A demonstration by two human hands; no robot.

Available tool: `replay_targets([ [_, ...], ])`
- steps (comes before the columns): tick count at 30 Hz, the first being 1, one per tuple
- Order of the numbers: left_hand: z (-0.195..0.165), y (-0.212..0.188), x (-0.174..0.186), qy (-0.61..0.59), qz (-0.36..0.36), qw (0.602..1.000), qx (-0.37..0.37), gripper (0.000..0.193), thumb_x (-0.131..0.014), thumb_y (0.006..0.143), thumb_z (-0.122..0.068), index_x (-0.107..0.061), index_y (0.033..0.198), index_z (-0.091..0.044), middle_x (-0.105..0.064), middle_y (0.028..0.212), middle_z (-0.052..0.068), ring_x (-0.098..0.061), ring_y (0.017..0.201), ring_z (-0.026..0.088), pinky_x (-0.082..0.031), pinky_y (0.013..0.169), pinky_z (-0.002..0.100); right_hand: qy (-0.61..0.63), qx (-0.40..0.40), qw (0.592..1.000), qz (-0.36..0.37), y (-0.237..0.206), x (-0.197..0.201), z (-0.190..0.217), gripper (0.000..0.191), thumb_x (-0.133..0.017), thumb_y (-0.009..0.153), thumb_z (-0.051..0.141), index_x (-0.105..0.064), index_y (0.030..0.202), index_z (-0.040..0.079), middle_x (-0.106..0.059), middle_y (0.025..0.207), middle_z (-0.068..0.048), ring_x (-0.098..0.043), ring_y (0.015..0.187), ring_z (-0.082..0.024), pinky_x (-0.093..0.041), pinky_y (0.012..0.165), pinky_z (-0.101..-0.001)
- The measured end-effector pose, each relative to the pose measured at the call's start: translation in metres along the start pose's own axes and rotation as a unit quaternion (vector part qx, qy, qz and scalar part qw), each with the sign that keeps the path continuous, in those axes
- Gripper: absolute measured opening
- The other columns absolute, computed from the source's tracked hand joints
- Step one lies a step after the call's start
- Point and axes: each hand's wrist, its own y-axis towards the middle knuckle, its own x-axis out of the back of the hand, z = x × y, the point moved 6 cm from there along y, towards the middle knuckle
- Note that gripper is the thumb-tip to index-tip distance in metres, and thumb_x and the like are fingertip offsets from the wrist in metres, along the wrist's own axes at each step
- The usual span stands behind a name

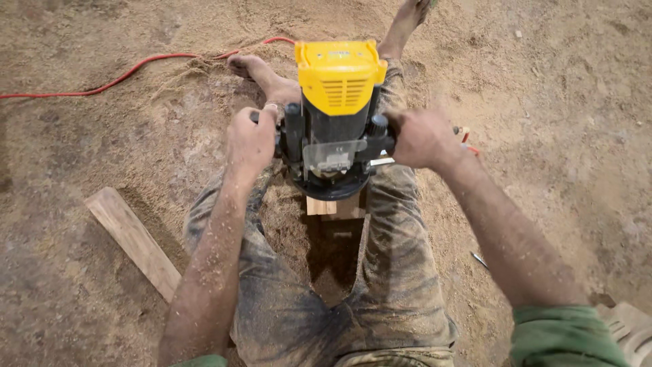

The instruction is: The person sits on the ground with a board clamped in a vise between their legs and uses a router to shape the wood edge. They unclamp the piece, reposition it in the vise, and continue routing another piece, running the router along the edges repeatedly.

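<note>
A yellow-topped black power router [337,115] stands upright between my outstretched legs. My left hand [249,139] is closed around its left side handle and my right hand [420,138] around its right side handle. The router's base rests on a pale wooden piece [331,206] lying on the ground between my thighs; most of that wood is hidden under the tool. Sawdust covers both forearms and my trousers.
A red power cable [122,75] runs across the sawdust-covered ground at the upper left. A flat wooden plank [136,241] lies by my left thigh. A small metal bit [479,259] lies to the right, and a pale ribbed object [628,329] sits at the bottom right corner.
</note>
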Motion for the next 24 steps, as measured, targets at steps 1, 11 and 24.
replay_targets([
  [1, 0.003, -0.004, 0.002, 0.002, -0.023, 1.0, -0.014, 0.041, -0.058, 0.094, -0.04, -0.068, 0.088, -0.001, -0.067, 0.072, 0.01, -0.065, 0.068, 0.021, -0.05, 0.065, 0.041, -0.022, 0.002, 1.0, -0.016, -0.001, -0.003, 0.003, 0.01, -0.054, 0.097, 0.024, -0.061, 0.104, 0.023, -0.059, 0.07, 0.001, -0.056, 0.06, -0.012, -0.047, 0.057, -0.0298],
  [11, 0.024, -0.031, 0.001, -0.036, -0.07, 0.995, -0.065, 0.03, -0.057, 0.094, -0.028, -0.067, 0.091, -0.001, -0.064, 0.074, 0.008, -0.062, 0.065, 0.02, -0.051, 0.062, 0.039, -0.033, 0.074, 0.985, -0.155, -0.01, -0.018, 0.015, 0.021, -0.062, 0.095, 0.031, -0.059, 0.105, 0.013, -0.058, 0.069, 0.0, -0.053, 0.054, -0.013, -0.043, 0.049, -0.03],
  [24, 0.043, -0.076, -0.009, -0.132, -0.119, 0.972, -0.154, 0.03, -0.052, 0.102, -0.031, -0.062, 0.095, -0.004, -0.056, 0.077, 0.001, -0.053, 0.061, 0.013, -0.045, 0.05, 0.03, -0.013, 0.16, 0.914, -0.373, -0.037, -0.06, 0.01, 0.036, -0.079, 0.085, 0.039, -0.068, 0.103, 0.009, -0.064, 0.074, 0.002, -0.055, 0.055, -0.007, -0.046, 0.05, -0.0249],
])
